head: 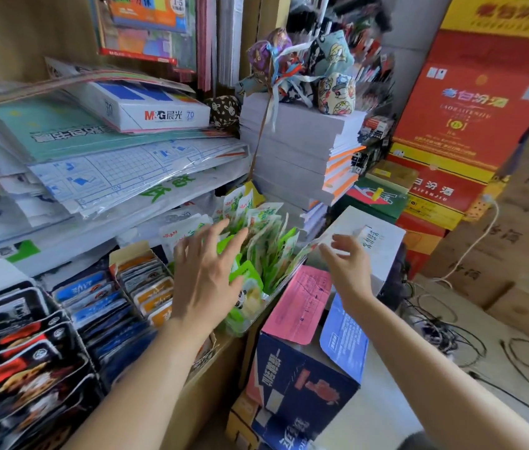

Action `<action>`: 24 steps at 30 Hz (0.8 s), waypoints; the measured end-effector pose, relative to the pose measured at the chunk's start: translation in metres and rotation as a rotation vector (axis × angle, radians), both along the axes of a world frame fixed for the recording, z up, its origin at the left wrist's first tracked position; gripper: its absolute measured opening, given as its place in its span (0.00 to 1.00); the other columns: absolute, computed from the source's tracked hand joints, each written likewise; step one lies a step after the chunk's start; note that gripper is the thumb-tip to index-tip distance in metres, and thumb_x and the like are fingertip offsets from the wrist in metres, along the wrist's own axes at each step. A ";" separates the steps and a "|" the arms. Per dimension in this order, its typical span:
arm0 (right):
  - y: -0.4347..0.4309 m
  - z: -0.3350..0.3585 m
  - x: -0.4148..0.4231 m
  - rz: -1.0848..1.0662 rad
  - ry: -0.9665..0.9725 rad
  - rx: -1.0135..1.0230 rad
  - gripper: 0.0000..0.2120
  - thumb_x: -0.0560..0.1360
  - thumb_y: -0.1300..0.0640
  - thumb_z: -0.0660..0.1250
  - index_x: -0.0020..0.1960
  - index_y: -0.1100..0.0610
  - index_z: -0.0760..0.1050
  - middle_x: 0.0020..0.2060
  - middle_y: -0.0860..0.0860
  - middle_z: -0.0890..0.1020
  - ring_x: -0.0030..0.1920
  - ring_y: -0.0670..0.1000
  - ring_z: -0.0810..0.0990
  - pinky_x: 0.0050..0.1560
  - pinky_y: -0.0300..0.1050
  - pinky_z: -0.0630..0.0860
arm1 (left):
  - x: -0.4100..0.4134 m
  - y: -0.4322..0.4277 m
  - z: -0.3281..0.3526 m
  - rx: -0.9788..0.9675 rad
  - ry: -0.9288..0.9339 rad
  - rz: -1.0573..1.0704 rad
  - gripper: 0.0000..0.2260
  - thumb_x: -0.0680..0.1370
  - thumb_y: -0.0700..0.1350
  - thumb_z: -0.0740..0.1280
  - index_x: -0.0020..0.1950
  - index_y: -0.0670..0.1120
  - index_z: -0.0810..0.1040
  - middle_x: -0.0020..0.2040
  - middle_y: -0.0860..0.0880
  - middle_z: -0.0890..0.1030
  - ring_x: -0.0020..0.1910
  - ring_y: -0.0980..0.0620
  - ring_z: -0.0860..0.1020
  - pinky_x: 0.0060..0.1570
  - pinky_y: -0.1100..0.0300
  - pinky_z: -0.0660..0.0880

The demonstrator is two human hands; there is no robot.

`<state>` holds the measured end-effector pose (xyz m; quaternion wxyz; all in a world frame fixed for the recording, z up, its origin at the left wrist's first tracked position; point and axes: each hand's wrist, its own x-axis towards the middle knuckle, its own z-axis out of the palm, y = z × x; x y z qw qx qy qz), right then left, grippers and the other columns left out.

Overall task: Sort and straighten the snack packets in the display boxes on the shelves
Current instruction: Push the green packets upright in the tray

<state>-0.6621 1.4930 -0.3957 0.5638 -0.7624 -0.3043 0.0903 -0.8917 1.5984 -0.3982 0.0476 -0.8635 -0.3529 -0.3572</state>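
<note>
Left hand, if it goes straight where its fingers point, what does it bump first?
Probably the green snack packets standing in a row. The left hand is open, with its fingers spread and pointing up and right at them, though depth is unclear.

the left hand [206,277] covers the near green packets [269,245] in the middle of the frame. the black packets [13,362] at lower left are blurred and cut by the left edge. the print on the pink sheet [299,303] is too small to read. hanging goods [364,37] at the top are smeared.
</note>
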 end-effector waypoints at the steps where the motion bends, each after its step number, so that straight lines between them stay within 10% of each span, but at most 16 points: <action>1: -0.004 -0.012 -0.007 0.052 0.015 -0.005 0.20 0.78 0.51 0.70 0.68 0.53 0.73 0.62 0.50 0.79 0.56 0.48 0.80 0.56 0.52 0.80 | -0.001 -0.003 0.002 0.004 -0.015 0.026 0.37 0.63 0.49 0.82 0.71 0.51 0.76 0.70 0.45 0.73 0.69 0.42 0.71 0.64 0.43 0.66; 11: 0.037 -0.041 -0.013 0.293 -0.560 -0.628 0.24 0.81 0.39 0.53 0.76 0.39 0.55 0.72 0.42 0.71 0.76 0.57 0.55 0.73 0.61 0.49 | -0.019 -0.012 -0.017 -0.135 0.099 0.000 0.18 0.68 0.52 0.79 0.57 0.54 0.84 0.74 0.49 0.71 0.70 0.44 0.67 0.64 0.43 0.72; 20: 0.042 -0.038 -0.001 0.273 -0.622 -0.642 0.19 0.76 0.34 0.58 0.63 0.37 0.74 0.58 0.42 0.78 0.66 0.57 0.63 0.63 0.60 0.59 | -0.016 -0.012 -0.013 -0.045 0.120 0.024 0.20 0.67 0.45 0.80 0.58 0.51 0.84 0.72 0.48 0.73 0.72 0.43 0.68 0.63 0.42 0.72; 24: 0.033 -0.035 -0.001 0.245 -0.622 -0.427 0.18 0.76 0.43 0.65 0.65 0.42 0.74 0.63 0.45 0.77 0.65 0.55 0.70 0.63 0.57 0.63 | -0.015 -0.023 -0.014 0.103 0.021 -0.056 0.15 0.69 0.39 0.77 0.54 0.49 0.86 0.59 0.49 0.81 0.58 0.44 0.75 0.55 0.49 0.74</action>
